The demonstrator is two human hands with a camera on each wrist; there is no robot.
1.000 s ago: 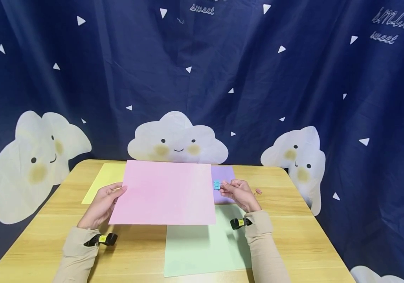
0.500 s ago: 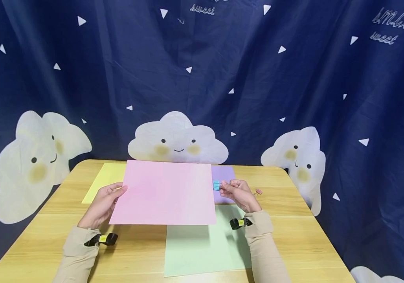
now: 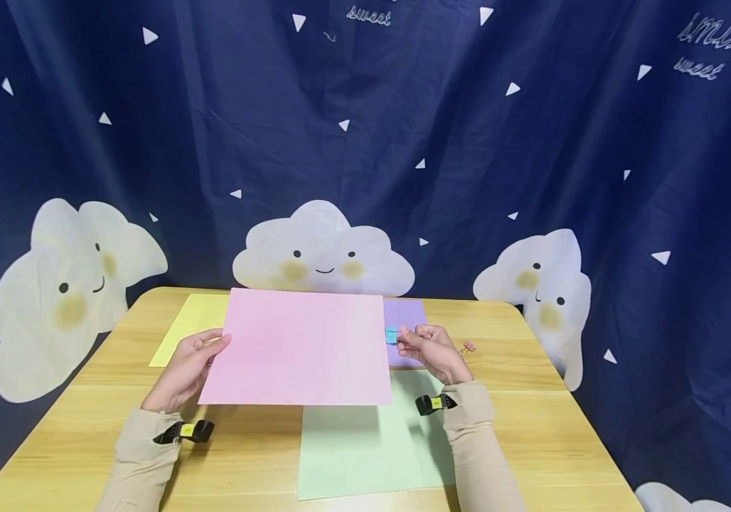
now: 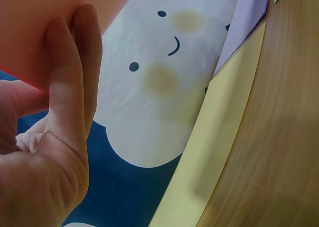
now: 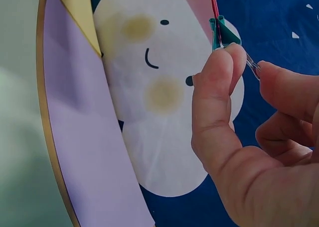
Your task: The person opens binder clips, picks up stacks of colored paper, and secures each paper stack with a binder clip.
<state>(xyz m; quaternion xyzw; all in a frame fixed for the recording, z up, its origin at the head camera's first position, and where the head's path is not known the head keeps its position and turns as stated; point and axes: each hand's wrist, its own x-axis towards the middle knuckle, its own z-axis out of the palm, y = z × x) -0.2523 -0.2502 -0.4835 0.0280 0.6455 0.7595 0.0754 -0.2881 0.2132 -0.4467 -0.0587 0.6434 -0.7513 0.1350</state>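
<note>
1. The left hand (image 3: 183, 370) pinches the pink sheet (image 3: 298, 347) in its grip, above the tabletop (image 3: 532, 427).
2. The right hand's grip (image 3: 434, 353) pinches the teal binder clip (image 3: 391, 336) at that sheet's right edge.
3. A small pink clip (image 3: 469, 346) lies near the purple sheet (image 3: 408, 313).

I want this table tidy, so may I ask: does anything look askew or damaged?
Slightly: the green sheet lies askew, its near edge slanting across the grain of the table. No damage is visible.
</note>
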